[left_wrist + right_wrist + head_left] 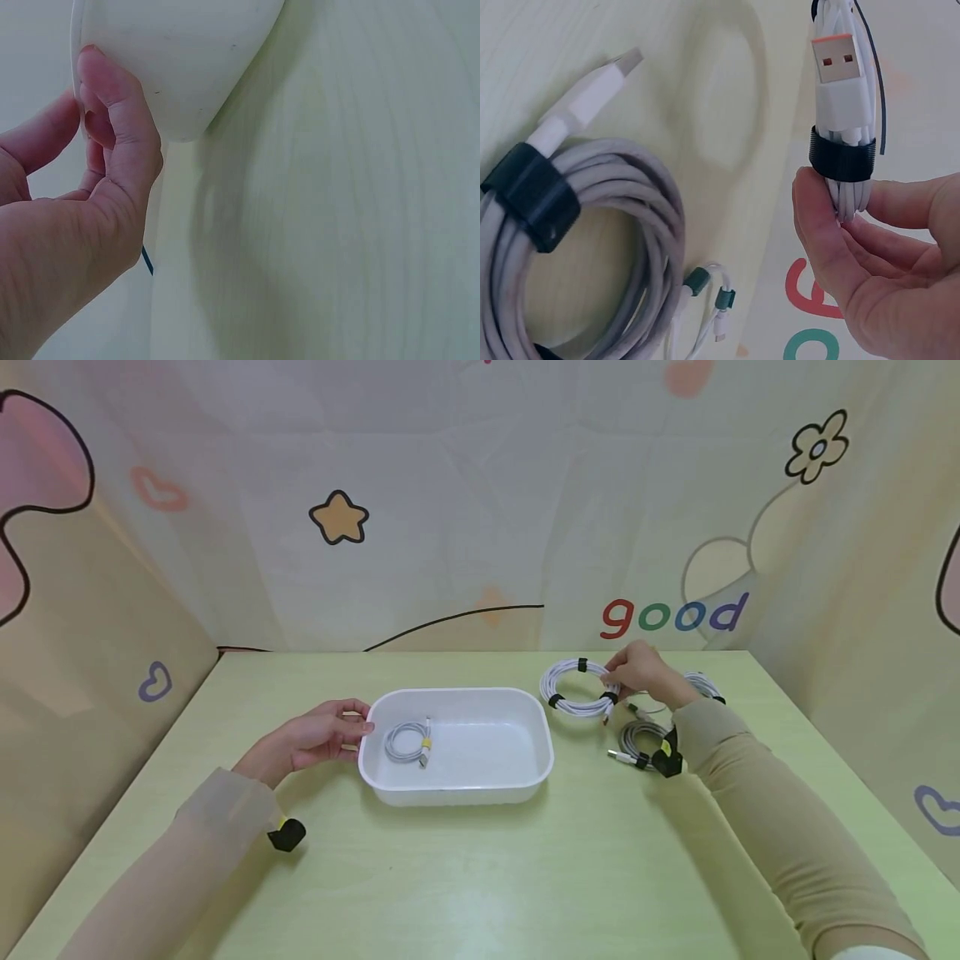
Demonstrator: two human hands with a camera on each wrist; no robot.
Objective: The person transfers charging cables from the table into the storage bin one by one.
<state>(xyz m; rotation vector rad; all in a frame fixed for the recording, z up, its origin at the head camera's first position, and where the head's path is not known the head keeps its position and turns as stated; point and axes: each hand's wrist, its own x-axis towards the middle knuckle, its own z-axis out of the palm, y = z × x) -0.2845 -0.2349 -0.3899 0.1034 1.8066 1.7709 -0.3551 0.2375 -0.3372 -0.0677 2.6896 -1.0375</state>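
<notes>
Pinches a white cable coil [550, 683] between thumb and fingers of the right hand [637, 667], above the table [487, 877] and just beside the far right corner of the white box [457, 796]. Turns the coil edge-on to the right wrist camera — with a white USB plug [844, 105] and a black strap [843, 155] facing it — and casts a ring-shaped shadow on the tabletop. Grips the left rim of the box with the left hand [326, 735], thumb and fingers closed about the edge. Has a small grey coil [390, 743] with a yellow tie inside the box, toward its left end. Has a thicker grey coil [625, 739] with black straps on the table by the right cuff, and a pale coil [701, 682] partly hidden behind the right wrist.
</notes>
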